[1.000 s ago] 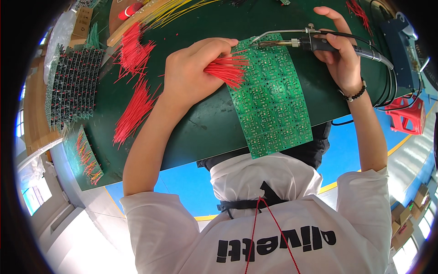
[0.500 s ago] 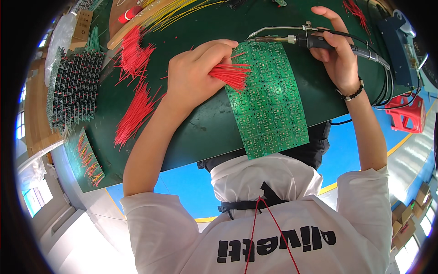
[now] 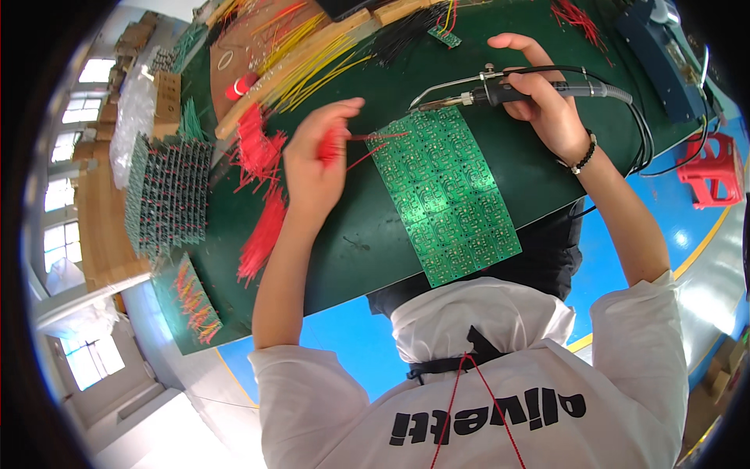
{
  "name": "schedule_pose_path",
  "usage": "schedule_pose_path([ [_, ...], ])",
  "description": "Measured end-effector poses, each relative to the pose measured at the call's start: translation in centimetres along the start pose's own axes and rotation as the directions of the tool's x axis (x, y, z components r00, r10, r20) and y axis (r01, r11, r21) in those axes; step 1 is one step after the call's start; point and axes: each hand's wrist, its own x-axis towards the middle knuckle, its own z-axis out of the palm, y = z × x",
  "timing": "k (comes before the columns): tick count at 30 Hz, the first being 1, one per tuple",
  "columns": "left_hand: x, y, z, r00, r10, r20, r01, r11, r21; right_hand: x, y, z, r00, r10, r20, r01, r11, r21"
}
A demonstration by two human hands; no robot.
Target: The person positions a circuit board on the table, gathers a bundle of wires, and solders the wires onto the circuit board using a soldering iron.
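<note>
Overhead, left hand (image 3: 312, 168) pinching thin red wires (image 3: 367, 141) — right hand (image 3: 547, 109) gripping slim soldering iron (image 3: 484, 94).

Left hand (image 3: 312, 168): raised on an extended bare forearm, fingers curled closed in a pinch, slightly blurred. Right hand (image 3: 547, 105): forearm extended, wrist bent inward, fingers wrapped closed in a grip, thumb uppermost. A dark bead bracelet sits on the right wrist.

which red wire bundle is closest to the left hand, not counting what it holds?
The red wire bundle lying on the green mat, just left of the left hand. The longer red bundle lies lower, beside the forearm.
</note>
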Motion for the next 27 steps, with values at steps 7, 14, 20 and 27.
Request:
schedule_pose_path([
  [7,2.1,-0.6,-7.6,0.809,-0.420,-0.411,0.018,0.717,-0.697,-0.3,-0.4,-0.3,0.999,-0.007,-0.032,0.008,0.999,0.038],
  [14,1.3,0.3,-6.9,0.968,-0.249,-0.020,0.110,0.494,-0.863,-0.1,-0.2,-0.3,0.994,-0.043,-0.102,0.053,0.994,0.098],
  [20,0.9,0.0,-4.6,0.940,-0.341,0.017,0.221,0.571,-0.791,0.1,0.1,-0.2,0.994,-0.028,-0.102,0.039,0.994,0.105],
  [27,0.2,-0.6,-4.2,0.969,-0.183,0.166,0.247,0.683,-0.687,0.0,0.0,-0.1,0.989,0.020,-0.147,-0.008,0.996,0.083],
])
